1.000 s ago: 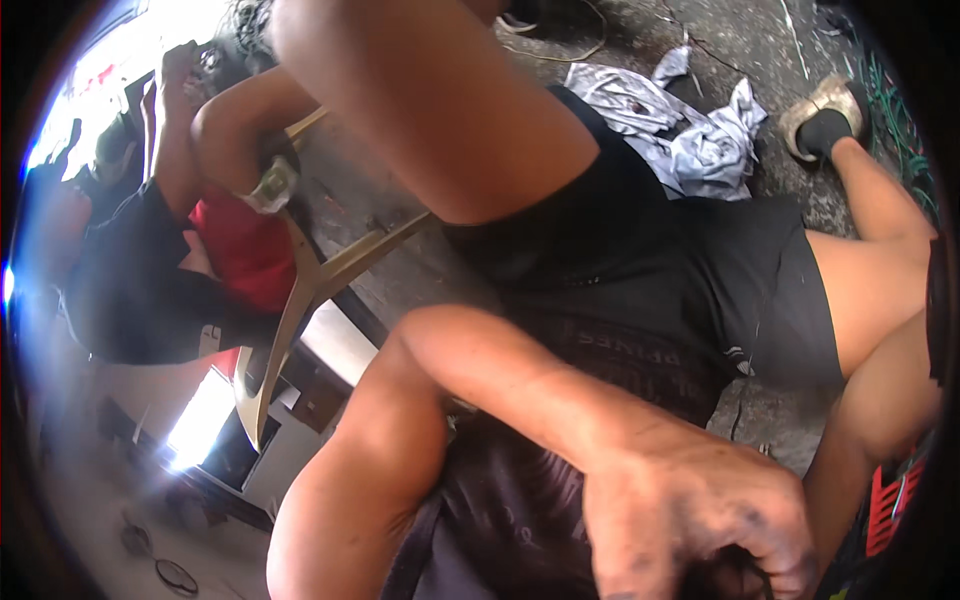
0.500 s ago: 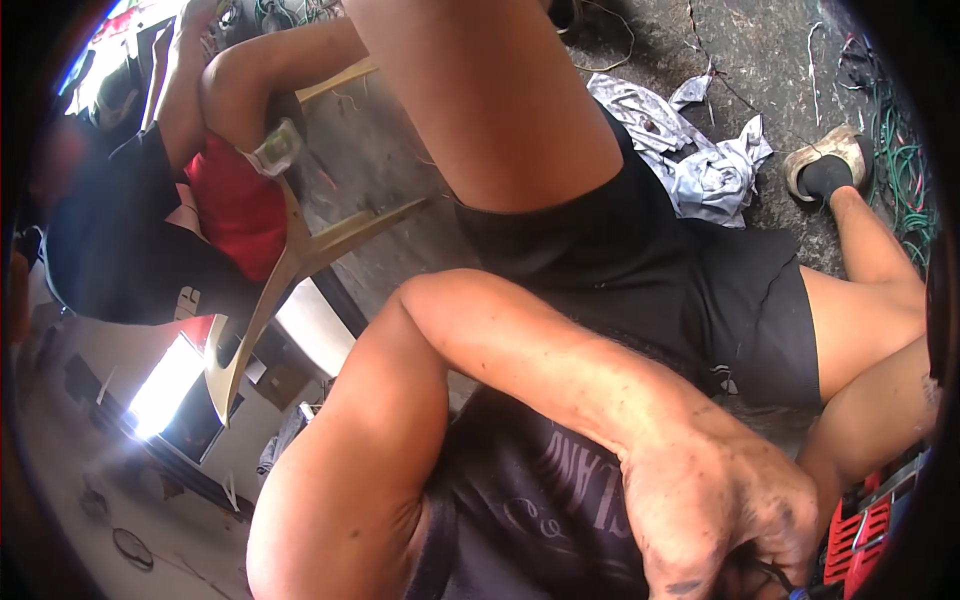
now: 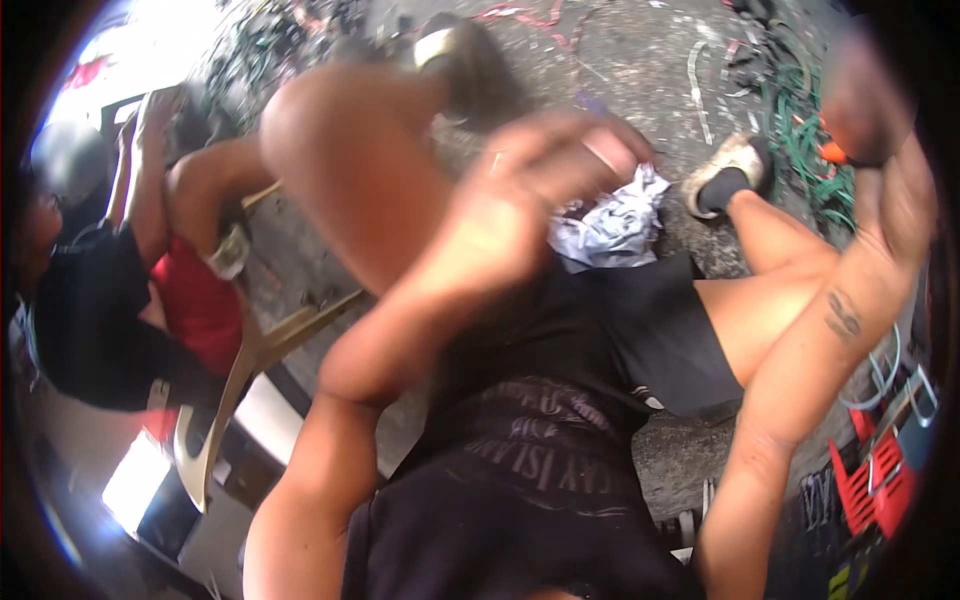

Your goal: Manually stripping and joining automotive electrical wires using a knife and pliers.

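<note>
My left hand (image 3: pixel 560 165) is raised over my lap, in front of a crumpled white-grey cloth (image 3: pixel 615 225). Its fingers are smeared by motion, and whether they hold anything is unclear. Far out at the right, my right hand (image 3: pixel 870 105) is lifted beside a tangle of green cords (image 3: pixel 800 150). It too is blurred and partly dark at the picture's rim. A small orange piece (image 3: pixel 832 152) shows against its edge; I cannot make out whether the hand grips it.
Red plastic tool racks (image 3: pixel 872 480) stand at the lower right, with wrenches (image 3: pixel 818 500) beside them. At the left another person in dark clothing sits by a beige plastic chair (image 3: pixel 250 350) with red cloth. Wire scraps litter the concrete floor (image 3: pixel 640 50).
My left hand has left the lower right near the red racks and swung up over my lap. My right arm now reaches up and outward at the right. The whole view has shifted.
</note>
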`<state>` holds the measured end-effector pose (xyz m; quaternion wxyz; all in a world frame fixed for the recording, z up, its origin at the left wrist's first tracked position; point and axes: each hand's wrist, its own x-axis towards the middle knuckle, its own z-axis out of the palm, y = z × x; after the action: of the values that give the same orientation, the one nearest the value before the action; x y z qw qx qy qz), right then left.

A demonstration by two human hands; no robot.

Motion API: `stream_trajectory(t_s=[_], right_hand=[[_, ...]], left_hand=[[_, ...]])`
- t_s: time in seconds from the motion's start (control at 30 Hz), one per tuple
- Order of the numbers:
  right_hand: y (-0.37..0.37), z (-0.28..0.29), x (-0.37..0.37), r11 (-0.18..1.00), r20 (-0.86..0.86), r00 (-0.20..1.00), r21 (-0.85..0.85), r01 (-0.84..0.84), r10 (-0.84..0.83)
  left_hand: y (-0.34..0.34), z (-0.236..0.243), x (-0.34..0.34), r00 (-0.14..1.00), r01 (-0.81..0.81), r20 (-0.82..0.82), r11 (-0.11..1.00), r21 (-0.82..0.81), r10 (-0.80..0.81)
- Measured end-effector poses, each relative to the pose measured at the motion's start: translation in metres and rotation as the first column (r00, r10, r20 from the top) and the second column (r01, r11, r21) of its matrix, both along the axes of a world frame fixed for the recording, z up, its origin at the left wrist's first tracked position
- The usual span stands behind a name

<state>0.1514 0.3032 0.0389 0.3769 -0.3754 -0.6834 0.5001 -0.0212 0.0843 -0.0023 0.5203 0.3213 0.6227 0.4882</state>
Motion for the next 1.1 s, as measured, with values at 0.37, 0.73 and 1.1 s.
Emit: stream_trajectory(t_s=[0.37,0.73,1.1], right_hand=[[-0.009,0.025,0.029,0.999,0.017,0.999,-0.024,0.042,-0.042],[-0.017,-0.005,0.043,0.994,0.820,0.573,0.064,-0.083,-0.005],[-0.004,-0.024,0.045,0.957,0.933,0.221,-0.290,-0.010,0.285]], left_hand=[[0.058,-0.089,-0.070,0.374,0.555,-0.753,0.781,-0.286,-0.542],[0.088,-0.340,-0.005,0.861,-0.168,-0.486,0.821,-0.546,-0.147],[0.221,-0.363,-0.037,0.655,-0.334,-0.717,0.942,0.006,0.237]])
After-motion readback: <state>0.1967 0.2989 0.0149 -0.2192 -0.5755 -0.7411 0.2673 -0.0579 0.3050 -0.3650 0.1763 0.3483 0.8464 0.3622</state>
